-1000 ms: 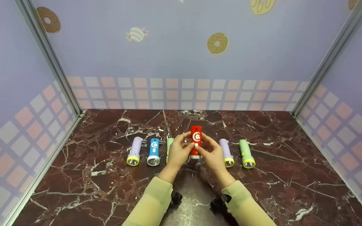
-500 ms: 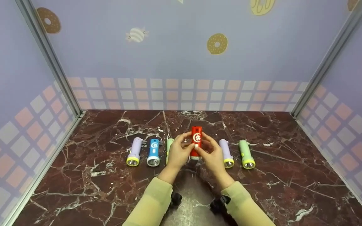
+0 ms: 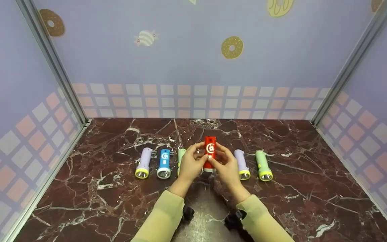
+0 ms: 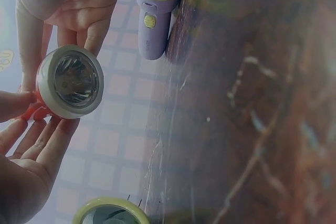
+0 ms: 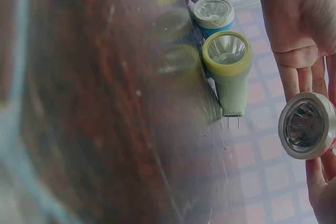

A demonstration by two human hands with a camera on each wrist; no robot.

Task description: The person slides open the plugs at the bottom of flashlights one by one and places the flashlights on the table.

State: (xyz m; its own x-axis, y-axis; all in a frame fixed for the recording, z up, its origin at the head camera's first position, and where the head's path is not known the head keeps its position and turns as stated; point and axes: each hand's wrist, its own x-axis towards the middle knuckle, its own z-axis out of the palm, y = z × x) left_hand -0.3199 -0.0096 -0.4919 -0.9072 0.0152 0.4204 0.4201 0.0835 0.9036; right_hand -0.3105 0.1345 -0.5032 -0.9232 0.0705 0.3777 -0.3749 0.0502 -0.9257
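Both of my hands hold a red flashlight [image 3: 210,148] up in front of me, over the middle of the table. It has a white emblem, a white switch and a white-rimmed lamp [image 4: 76,81] that points back towards me. My left hand [image 3: 191,163] grips it from the left, my right hand [image 3: 227,164] from the right. Both thumbs press on its face by the switch, and the other fingers reach round its sides. A green flashlight [image 3: 181,154] lies partly hidden behind my left hand. Just beyond my right hand is a purple flashlight [image 3: 241,163].
A purple flashlight [image 3: 144,161] and a blue flashlight [image 3: 164,163] lie to the left, another green flashlight [image 3: 263,164] at the far right. All have their lamps facing me. Patterned panels [image 3: 193,67] enclose the dark red marbled table [image 3: 113,208] at the back and sides.
The red flashlight has tilted very slightly, its lamp end shifting a little left. Both hands keep their hold, and the other flashlights stay where they were.
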